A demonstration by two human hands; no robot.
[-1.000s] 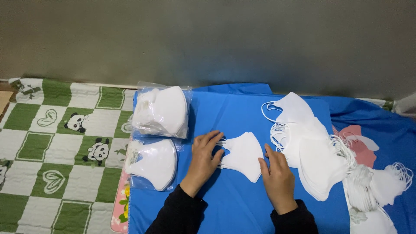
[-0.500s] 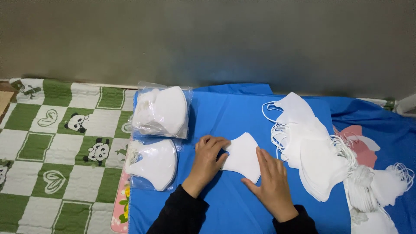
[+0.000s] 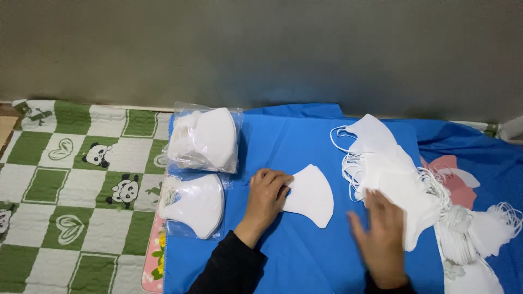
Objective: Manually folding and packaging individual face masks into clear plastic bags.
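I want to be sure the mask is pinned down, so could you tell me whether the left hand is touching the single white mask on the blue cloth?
Touching. The head view shows the left hand with its fingertips lying on the left edge of the single white mask.

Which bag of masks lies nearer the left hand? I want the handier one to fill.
The nearer, lower bag, beside the left hand. The other bag lies farther up the blue cloth, toward the wall.

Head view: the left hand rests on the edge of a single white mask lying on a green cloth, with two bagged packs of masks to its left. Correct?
Not quite. In the head view the cloth under the single white mask is blue, not green. The rest holds: the left hand rests on its edge, and the two bagged packs lie to its left.
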